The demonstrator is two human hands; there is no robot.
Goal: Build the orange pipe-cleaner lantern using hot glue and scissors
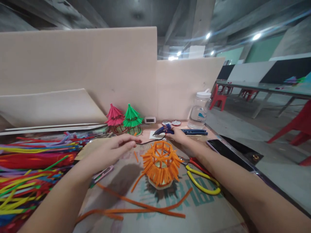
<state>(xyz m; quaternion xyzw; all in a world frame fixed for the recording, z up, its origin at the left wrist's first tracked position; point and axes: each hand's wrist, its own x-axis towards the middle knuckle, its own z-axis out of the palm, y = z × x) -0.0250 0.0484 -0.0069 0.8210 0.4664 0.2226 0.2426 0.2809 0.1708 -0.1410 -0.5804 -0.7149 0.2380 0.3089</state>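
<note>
1 glue gun, pointing left, is held by the right hand beyond the model, whose left side the empty left hand flanks.

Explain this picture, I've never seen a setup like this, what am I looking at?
No machine here: these are a person's two bare hands, seen by one camera worn on the head, looking forward and down. The left hand is open, fingertips near a black cord, nothing clearly held. The right hand is on a blue glue gun; its grip is partly hidden. Between the arms, an orange fringed model stands on the work surface, with loose orange strips nearer the wearer and a yellow-handled tool beside it. Farther back stand a pink model and a green model.
</note>
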